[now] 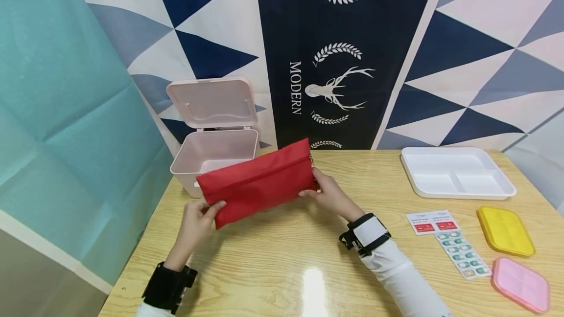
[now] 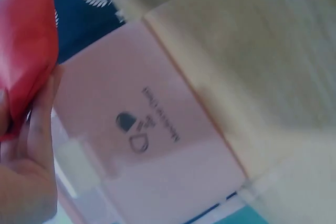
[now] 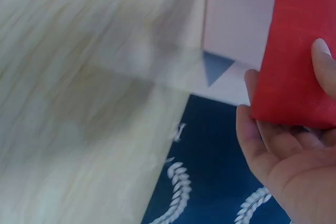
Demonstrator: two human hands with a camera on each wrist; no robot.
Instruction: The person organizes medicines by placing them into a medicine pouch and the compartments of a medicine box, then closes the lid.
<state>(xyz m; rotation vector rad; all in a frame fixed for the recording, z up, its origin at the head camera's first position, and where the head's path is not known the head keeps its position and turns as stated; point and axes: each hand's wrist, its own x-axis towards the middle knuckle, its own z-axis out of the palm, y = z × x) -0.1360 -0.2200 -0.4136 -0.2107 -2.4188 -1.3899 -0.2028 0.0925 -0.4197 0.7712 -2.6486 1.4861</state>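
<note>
Two hands hold a red pouch (image 1: 260, 182) up over the wooden table (image 1: 282, 268).

Taking the pouch as landmark: the left hand (image 1: 198, 221) pinches its lower left corner, thumb curled over the front, and the right hand (image 1: 328, 192) grips its right end, fingers wrapped behind the cloth. The pouch hangs tilted, right end higher, clear of the tabletop. Right of it lie a pink lid (image 1: 522, 283), a blister pack (image 1: 463, 254), a yellow lid (image 1: 505, 230) and a white tray (image 1: 458, 172). Just behind it stands an open pink box (image 1: 216, 148).

Left grip (image 1: 200, 214) and right grip (image 1: 328, 192) raised, fingers pinching, forearms angled inward
</note>
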